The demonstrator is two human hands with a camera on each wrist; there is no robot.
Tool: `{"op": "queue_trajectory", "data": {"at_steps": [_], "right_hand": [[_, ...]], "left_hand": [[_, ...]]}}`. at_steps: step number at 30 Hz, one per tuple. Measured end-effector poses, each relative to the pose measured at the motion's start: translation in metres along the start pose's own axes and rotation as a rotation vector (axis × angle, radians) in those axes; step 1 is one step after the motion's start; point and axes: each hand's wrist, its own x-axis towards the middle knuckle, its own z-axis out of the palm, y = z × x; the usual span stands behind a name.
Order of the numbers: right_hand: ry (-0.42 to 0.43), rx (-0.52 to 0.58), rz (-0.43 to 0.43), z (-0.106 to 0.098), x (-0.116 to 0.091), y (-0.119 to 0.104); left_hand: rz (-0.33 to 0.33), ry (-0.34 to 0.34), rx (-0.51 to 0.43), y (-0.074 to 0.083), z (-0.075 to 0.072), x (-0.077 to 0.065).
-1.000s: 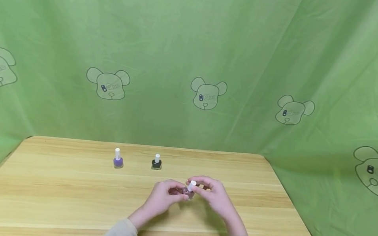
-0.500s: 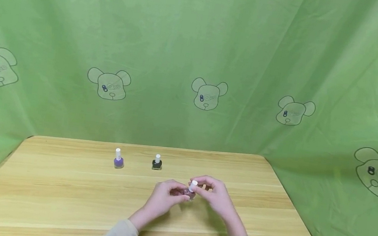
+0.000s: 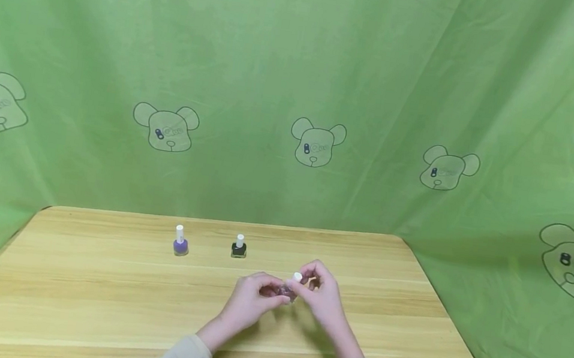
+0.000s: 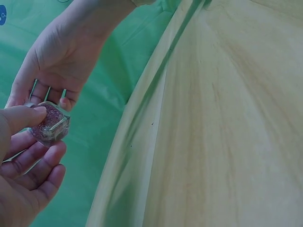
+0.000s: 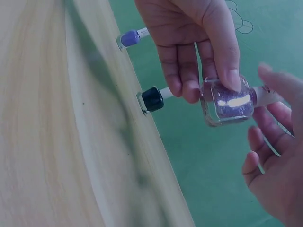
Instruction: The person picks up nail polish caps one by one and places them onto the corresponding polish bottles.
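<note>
A square glass nail polish bottle (image 5: 220, 111) with glittery pinkish-purple polish is held up over the table, its white cap (image 3: 297, 277) pointing away from the left hand. My left hand (image 3: 249, 298) grips the glass body, thumb on one face and fingers behind, plain in both wrist views. At the cap is my right hand (image 3: 326, 302), thumb and forefinger on either side of it; the thumb is blurred in the right wrist view. Seen from the left wrist, the cap is hidden behind the bottle.
On the wooden table (image 3: 113, 301), a purple nail polish bottle (image 3: 181, 246) and a black nail polish bottle (image 3: 238, 249) stand upright near the far edge, both white-capped. Green curtain (image 3: 253, 65) with bear-head outlines surrounds the table's back and sides.
The right hand has rolled around the cap, its forefinger rising and its thumb moving across the cap's near side. Left hand and bottle stay almost in place; the other two bottles are still.
</note>
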Motion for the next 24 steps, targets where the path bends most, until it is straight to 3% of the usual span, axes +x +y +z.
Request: {"op": "queue_trajectory", "data": {"at_steps": [8,13,19,24], "right_hand": [[-0.188,-0.039,-0.117,-0.0052,0.0006,0.0006],[-0.252,-0.053,-0.09,-0.0085,0.0001,-0.0003],[-0.243,-0.059,-0.037,-0.01,-0.0005,-0.0042],[-0.153,-0.032,0.016,-0.0071,0.0004,-0.0009]], "left_hand": [[-0.02,-0.008,-0.002,-0.003,-0.0014,0.0013],[-0.037,-0.01,-0.011,-0.0034,-0.0022,0.0015],[-0.034,-0.005,0.002,-0.0051,-0.0016,0.0017],[-0.016,-0.004,0.016,-0.0052,-0.0009,0.0013]]}}
